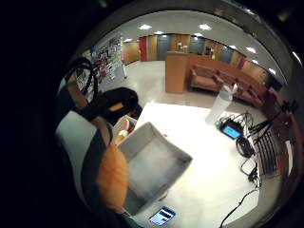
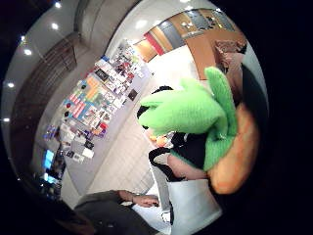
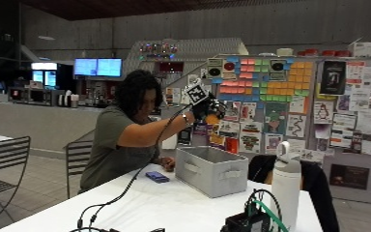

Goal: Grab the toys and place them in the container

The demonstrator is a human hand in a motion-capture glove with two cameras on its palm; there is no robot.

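Holding the plush carrot (image 2: pixel 215 132) in my curled fingers (image 3: pixel 208 107), high above the grey fabric container (image 3: pixel 212 170) on the desk (image 3: pixel 166 205), I judged it best to lower over the bin's open middle before letting go.

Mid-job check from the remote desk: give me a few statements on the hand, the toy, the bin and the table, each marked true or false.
1. The gloved right hand is raised above the grey container. True.
2. It holds a green and orange plush toy. True.
3. The toy already lies inside the container. False: it is in the hand, up in the air.
4. The white bottle stands inside the container. False: it stands on the table beside it.
5. A phone lies on the table. True.
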